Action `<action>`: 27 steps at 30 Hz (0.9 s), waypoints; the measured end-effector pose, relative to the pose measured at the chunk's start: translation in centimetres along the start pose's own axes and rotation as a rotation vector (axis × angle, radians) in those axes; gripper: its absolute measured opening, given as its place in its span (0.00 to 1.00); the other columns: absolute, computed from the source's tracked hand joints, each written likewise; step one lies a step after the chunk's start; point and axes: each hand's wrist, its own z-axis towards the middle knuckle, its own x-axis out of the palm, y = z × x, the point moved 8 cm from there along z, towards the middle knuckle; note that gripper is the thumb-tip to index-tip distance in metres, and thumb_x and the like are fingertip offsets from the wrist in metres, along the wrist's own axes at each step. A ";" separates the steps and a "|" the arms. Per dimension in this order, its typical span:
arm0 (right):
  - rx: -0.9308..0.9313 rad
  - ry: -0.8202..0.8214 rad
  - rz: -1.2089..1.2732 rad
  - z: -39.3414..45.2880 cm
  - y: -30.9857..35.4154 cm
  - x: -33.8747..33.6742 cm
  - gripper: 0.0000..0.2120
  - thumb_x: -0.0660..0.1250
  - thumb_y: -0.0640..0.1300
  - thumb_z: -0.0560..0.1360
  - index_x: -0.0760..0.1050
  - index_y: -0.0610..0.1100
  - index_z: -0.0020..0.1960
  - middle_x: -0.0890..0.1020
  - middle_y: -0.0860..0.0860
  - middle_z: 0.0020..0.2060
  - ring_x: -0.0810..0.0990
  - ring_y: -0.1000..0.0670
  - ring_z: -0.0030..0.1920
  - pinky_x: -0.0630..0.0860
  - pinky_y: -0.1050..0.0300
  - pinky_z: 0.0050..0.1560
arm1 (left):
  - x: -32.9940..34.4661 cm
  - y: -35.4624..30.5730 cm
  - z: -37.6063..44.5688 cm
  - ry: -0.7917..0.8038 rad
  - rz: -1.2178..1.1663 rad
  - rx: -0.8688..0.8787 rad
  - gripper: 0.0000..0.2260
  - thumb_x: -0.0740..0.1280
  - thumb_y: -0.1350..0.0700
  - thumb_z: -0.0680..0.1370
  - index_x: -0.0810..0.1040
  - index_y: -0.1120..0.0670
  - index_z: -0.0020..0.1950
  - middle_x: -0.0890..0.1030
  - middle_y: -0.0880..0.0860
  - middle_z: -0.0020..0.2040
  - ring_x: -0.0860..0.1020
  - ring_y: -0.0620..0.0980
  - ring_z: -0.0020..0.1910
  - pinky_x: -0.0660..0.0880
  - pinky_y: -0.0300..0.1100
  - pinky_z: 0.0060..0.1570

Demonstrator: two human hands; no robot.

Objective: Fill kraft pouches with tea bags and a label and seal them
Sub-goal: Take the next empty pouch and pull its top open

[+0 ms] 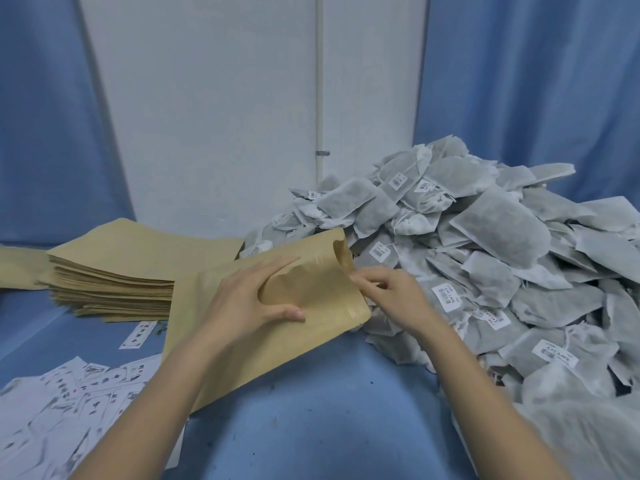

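The left hand point(251, 299) holds one kraft pouch point(277, 317) from above, the thumb curled under its near edge and the other fingers spread on its face, so the paper buckles a little between them. The right hand point(388, 294) pinches the lip of the pouch mouth with curled fingertips and pulls it apart; the mouth gapes toward the heap of tea bags point(467, 271) just beside it. The pouch seems light and thin, stiff enough to crease, so I judge the best hold is at the mouth edges, not the middle. The tea bags look soft and very light, easy to scoop. Further left lie the stack of flat pouches point(114, 271) and, nearer, loose labels point(69, 393) on the blue table point(329, 410).
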 end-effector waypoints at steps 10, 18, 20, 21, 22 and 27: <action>0.196 -0.387 -0.982 -2.6 -4.9 -5.9 0.33 0.72 0.48 0.67 0.65 0.43 0.68 0.70 0.40 0.58 0.69 0.40 0.55 0.68 0.48 0.53 | 3.8 -0.4 0.6 0.116 0.037 -0.046 0.38 0.78 0.41 0.60 0.68 0.34 0.68 0.69 0.42 0.71 0.64 0.43 0.71 0.58 0.48 0.71; 0.054 -0.901 -0.118 -6.8 -2.4 -10.2 0.12 0.66 0.48 0.74 0.75 0.49 0.57 0.79 0.59 0.43 0.75 0.65 0.44 0.64 0.77 0.46 | 5.9 -1.1 -0.1 0.123 0.118 -0.052 0.39 0.77 0.39 0.60 0.66 0.34 0.69 0.65 0.43 0.73 0.60 0.48 0.73 0.51 0.43 0.71; 0.084 -0.960 0.090 -7.2 -2.5 -10.9 0.08 0.64 0.52 0.74 0.74 0.55 0.54 0.76 0.63 0.30 0.74 0.67 0.34 0.66 0.79 0.39 | 5.9 -1.1 -0.2 0.115 0.118 -0.051 0.39 0.77 0.39 0.60 0.66 0.34 0.69 0.65 0.43 0.74 0.59 0.48 0.73 0.50 0.41 0.70; 0.119 -0.962 0.161 -7.3 -2.9 -11.0 0.07 0.64 0.53 0.74 0.74 0.56 0.52 0.75 0.62 0.25 0.73 0.65 0.30 0.68 0.76 0.37 | 5.8 -1.2 -0.3 0.109 0.119 -0.050 0.39 0.77 0.39 0.59 0.66 0.33 0.68 0.65 0.43 0.74 0.59 0.48 0.74 0.50 0.41 0.69; 0.169 -0.952 0.221 -7.2 -3.4 -10.8 0.07 0.64 0.54 0.74 0.73 0.56 0.52 0.75 0.63 0.24 0.73 0.64 0.29 0.69 0.73 0.37 | 5.6 -1.2 -0.3 0.102 0.113 -0.050 0.39 0.77 0.39 0.59 0.66 0.33 0.68 0.65 0.44 0.74 0.59 0.48 0.74 0.50 0.41 0.70; 0.357 -0.805 0.401 -5.9 -6.2 -8.2 0.12 0.67 0.53 0.73 0.76 0.46 0.50 0.81 0.59 0.38 0.79 0.58 0.44 0.74 0.62 0.47 | 5.2 -1.7 -0.5 0.078 0.098 -0.033 0.39 0.77 0.40 0.59 0.65 0.32 0.67 0.65 0.43 0.73 0.59 0.47 0.74 0.49 0.42 0.70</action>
